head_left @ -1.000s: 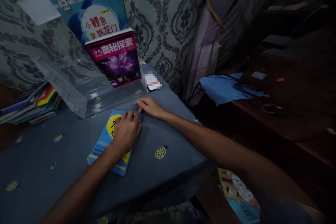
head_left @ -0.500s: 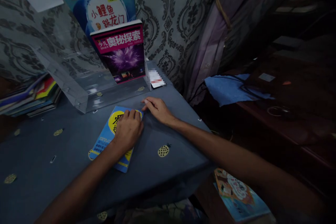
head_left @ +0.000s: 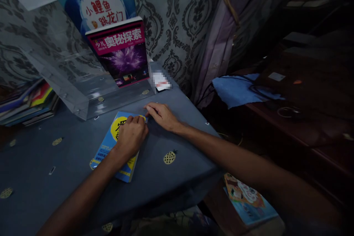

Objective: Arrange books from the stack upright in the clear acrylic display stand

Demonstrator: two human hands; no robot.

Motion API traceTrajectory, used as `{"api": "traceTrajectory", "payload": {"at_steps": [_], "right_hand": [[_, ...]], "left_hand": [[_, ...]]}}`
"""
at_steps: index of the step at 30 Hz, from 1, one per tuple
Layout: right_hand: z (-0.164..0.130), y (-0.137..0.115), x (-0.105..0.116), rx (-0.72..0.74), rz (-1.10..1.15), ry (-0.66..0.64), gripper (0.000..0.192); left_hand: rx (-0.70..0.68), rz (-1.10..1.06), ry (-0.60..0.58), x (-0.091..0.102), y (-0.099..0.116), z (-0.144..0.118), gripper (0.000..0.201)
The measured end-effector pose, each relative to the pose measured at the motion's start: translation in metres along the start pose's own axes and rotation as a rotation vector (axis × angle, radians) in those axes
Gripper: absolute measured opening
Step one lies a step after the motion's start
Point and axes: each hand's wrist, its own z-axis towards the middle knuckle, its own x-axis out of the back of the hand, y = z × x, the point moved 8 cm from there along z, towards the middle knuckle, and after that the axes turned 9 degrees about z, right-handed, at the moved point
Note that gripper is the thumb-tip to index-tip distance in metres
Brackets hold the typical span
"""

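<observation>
A blue and yellow book [head_left: 106,145] lies closed and slanted on the cloth-covered table. My left hand [head_left: 131,132] rests on its upper right part with the fingers curled down, covering some of the cover's title. My right hand [head_left: 163,116] is just beyond, at the book's top right corner. Its thumb and forefinger are drawn close together, their tips at or beside that corner. Whether they grip anything is too dark and small to make out.
Behind the book stands a clear acrylic stand [head_left: 96,108] holding a purple-and-black book [head_left: 125,57] and a taller blue book [head_left: 103,2]. Stacked books [head_left: 30,103] lie at left, a white card [head_left: 161,81] beside the stand. Another book [head_left: 249,199] sits lower right, past the table edge.
The whole view has shifted slightly, so things appear a little further left. Both hands keep about the same place at the book.
</observation>
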Motion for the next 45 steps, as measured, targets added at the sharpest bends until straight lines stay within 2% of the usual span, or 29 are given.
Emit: {"api": "traceTrajectory", "payload": {"at_steps": [5, 8, 10, 13, 17, 20, 25, 29, 32, 37, 41, 45], "right_hand": [[0.0, 0.001, -0.004, 0.013, -0.065, -0.045, 0.028], [-0.002, 0.001, -0.005, 0.012, -0.133, -0.06, 0.026], [-0.004, 0.0, -0.006, 0.004, -0.195, -0.06, 0.025], [-0.007, -0.004, -0.01, -0.016, -0.278, -0.06, 0.027], [-0.01, -0.007, -0.016, -0.024, -0.298, -0.057, 0.027], [-0.01, -0.007, -0.017, -0.002, -0.317, -0.05, 0.025], [0.003, -0.002, -0.024, 0.036, -0.264, -0.119, 0.025], [0.019, 0.004, -0.037, 0.057, -0.152, -0.233, 0.029], [0.019, 0.005, -0.045, 0.078, -0.132, -0.236, 0.03], [-0.011, -0.018, -0.051, 0.148, -0.064, -0.191, 0.028], [-0.038, -0.034, -0.05, 0.11, 0.053, -0.226, 0.028], [-0.052, -0.04, -0.048, 0.072, 0.152, -0.243, 0.027]], "left_hand": [[0.013, -0.038, -0.012, -0.002, -0.004, 0.001, 0.022], [-0.106, -0.169, 0.014, -0.006, -0.016, -0.006, 0.025], [-0.25, -0.311, 0.04, -0.007, -0.027, -0.021, 0.032], [-0.412, -0.448, -0.017, -0.012, -0.046, -0.059, 0.05], [-0.469, -0.404, -0.067, -0.019, -0.061, -0.109, 0.073], [-0.432, -0.367, -0.037, -0.026, -0.063, -0.127, 0.067], [-0.358, -0.302, 0.063, -0.033, -0.055, -0.123, 0.051], [-0.289, -0.245, 0.167, -0.027, -0.044, -0.115, 0.043], [-0.266, -0.224, 0.217, -0.021, -0.036, -0.114, 0.037], [-0.272, -0.206, 0.264, -0.018, -0.032, -0.116, 0.034], [-0.282, -0.212, 0.26, -0.019, -0.033, -0.116, 0.034], [-0.298, -0.199, 0.286, -0.016, -0.032, -0.116, 0.033]]}}
